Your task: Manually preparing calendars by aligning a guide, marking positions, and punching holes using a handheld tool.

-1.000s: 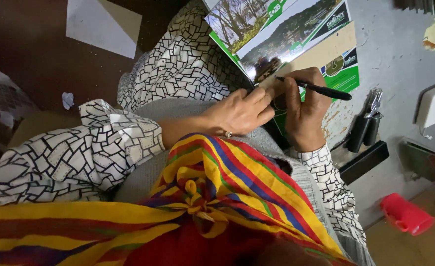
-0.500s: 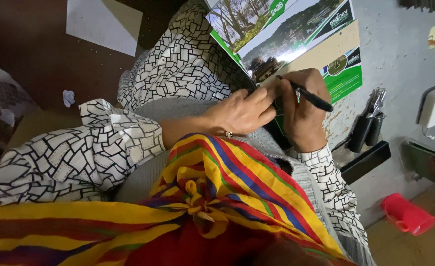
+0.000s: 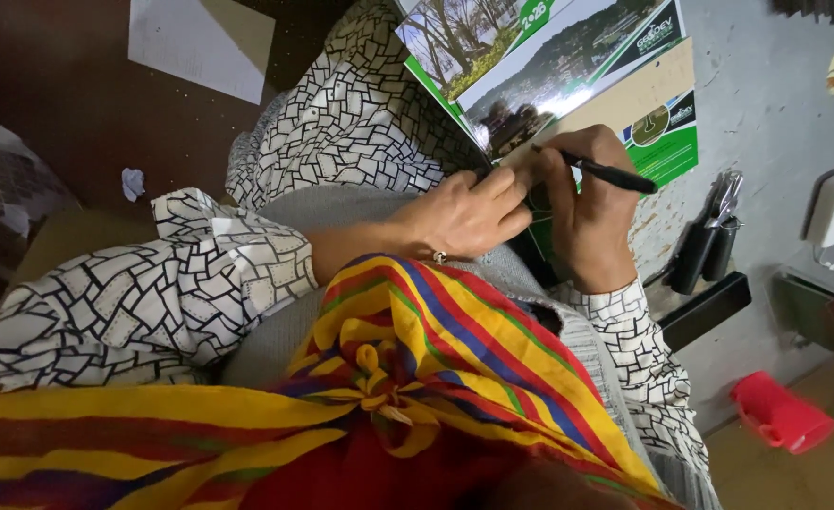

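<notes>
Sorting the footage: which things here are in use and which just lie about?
In use: right hand holding black pen; left hand steadying the calendar.
Lying about: red cup, white paper sheet, crumpled scrap, black tools.

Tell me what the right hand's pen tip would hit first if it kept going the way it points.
Likely the glossy green-bordered photo calendar: the right hand aims its slim black pen leftward at the lower edge, beside the left hand's fingertips. Depth is unclear.
</notes>
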